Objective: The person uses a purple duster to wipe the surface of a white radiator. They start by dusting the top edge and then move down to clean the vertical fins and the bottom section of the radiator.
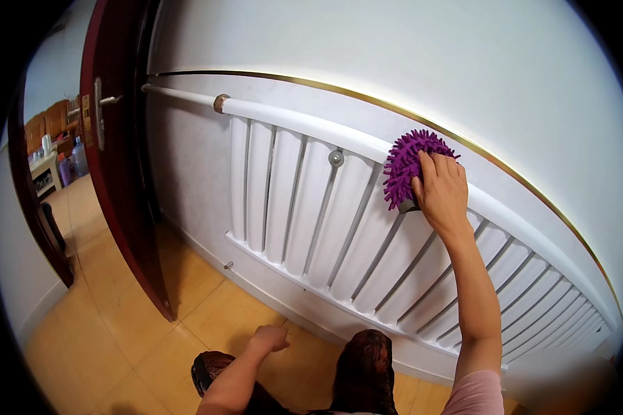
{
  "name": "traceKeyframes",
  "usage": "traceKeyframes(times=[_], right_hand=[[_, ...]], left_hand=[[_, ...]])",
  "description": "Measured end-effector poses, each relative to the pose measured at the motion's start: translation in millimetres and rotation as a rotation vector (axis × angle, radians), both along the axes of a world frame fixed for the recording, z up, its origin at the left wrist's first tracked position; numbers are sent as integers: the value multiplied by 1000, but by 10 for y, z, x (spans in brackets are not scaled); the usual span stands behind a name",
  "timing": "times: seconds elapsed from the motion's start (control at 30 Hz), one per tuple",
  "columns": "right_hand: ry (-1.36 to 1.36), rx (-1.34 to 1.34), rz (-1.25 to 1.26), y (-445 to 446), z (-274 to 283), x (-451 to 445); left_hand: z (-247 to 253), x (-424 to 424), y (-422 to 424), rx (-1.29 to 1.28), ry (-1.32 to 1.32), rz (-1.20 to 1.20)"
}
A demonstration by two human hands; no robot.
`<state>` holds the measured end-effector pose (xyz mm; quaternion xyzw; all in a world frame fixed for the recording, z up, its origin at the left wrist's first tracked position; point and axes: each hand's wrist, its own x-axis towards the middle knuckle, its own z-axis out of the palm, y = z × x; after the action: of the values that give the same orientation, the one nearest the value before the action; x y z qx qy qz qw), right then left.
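Note:
My right hand (441, 189) grips a purple chenille cleaning mitt or duster (407, 163), which lies against the top pipe of a white wall radiator (316, 207). A dark grey piece shows at the duster's lower edge. The duster partly hides the pipe, and the part of it under my palm is hidden. A round metal fixing (336, 158) sits between two radiator columns, left of the duster. My left hand (272, 338) hangs low over the tiled floor, between my knees, touching nothing that I can see; its fingers look curled, and their inner side is hidden.
A dark red door (119, 155) with a metal handle (106, 99) stands ajar at the left. Beyond it are a cabinet (45, 174) and a large water bottle (79, 155). Gold trim (342, 92) runs along the wall above the radiator. A short metal peg (228, 265) juts out low down.

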<state>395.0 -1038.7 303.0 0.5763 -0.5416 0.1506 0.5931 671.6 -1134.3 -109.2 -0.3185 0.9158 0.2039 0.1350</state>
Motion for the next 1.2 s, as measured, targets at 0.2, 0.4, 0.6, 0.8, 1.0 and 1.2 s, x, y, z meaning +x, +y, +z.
traceKeyframes(times=[0.2, 0.4, 0.6, 0.8, 1.0, 1.2], right_hand=[[-46, -14, 17, -412, 51, 195], [-117, 66, 66, -1030, 83, 399], [-83, 53, 89, -1422, 24, 552], [-146, 123, 107, -1135, 105, 394], [-99, 10, 172, -575, 46, 176], [-78, -6, 66, -670, 54, 258]], left_hand=[[-64, -13, 45, -16, 54, -47], [-65, -109, 42, -22, 90, -43], [-207, -219, -137, -6, 26, -54], [-322, -150, -214, 41, -40, -27], [11, 27, -3, 36, -38, 11], [162, 68, 120, -5, 63, -11]])
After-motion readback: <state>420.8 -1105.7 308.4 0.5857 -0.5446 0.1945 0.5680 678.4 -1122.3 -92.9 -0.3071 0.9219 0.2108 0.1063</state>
